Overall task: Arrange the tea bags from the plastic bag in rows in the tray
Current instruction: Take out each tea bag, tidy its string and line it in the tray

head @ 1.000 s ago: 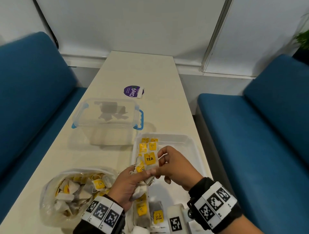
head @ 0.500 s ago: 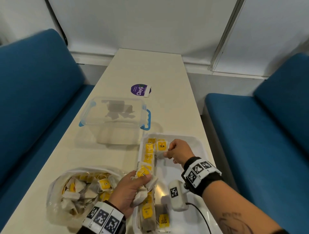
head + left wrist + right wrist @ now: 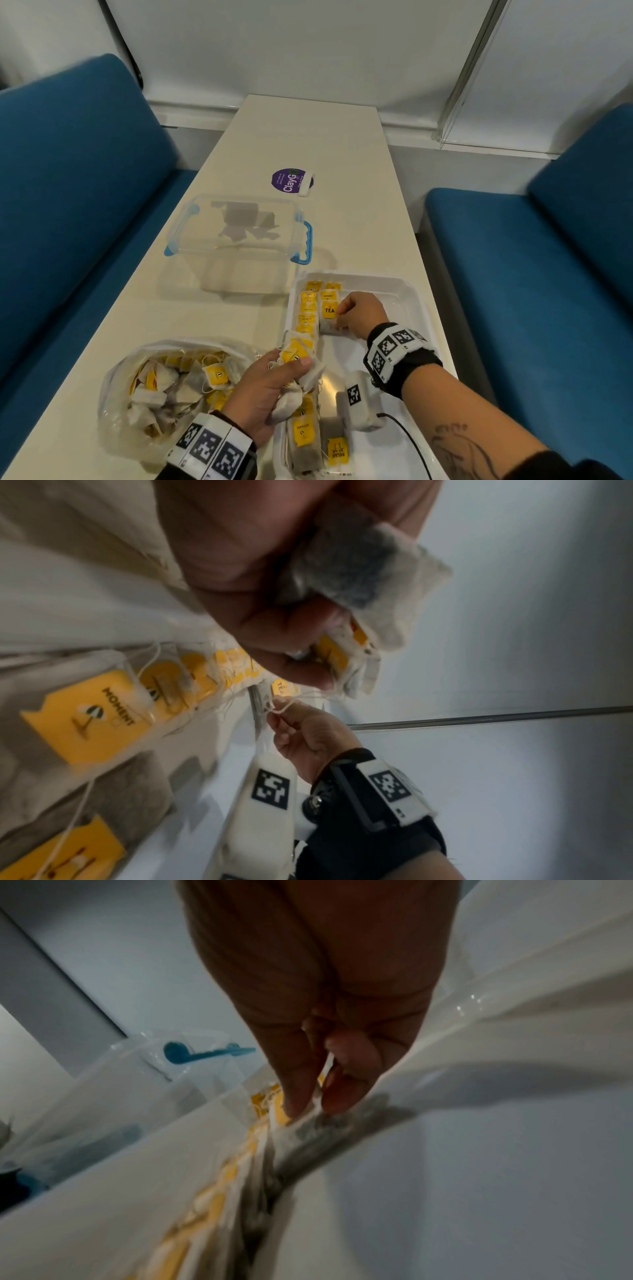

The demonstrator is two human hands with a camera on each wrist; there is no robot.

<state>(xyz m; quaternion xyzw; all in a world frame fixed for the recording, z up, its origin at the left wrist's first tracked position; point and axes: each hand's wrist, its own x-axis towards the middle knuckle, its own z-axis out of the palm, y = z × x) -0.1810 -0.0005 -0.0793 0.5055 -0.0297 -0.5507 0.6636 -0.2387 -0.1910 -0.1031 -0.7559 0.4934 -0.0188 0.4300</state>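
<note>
Blue benches (image 3: 78, 192) flanking pale table (image 3: 308, 137), seemingly white wall (image 3: 308, 44) behind

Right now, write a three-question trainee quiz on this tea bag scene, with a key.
1. True or false: the left hand is empty.
2. Where does the right hand set the TEA-tagged tea bag? A) in the clear lidded box B) in the white tray C) back in the plastic bag
3. Fill in: the plastic bag lies to the ____ of the tray.

Key: 1 false, it grips a bunch of tea bags; 2 B; 3 left.
</note>
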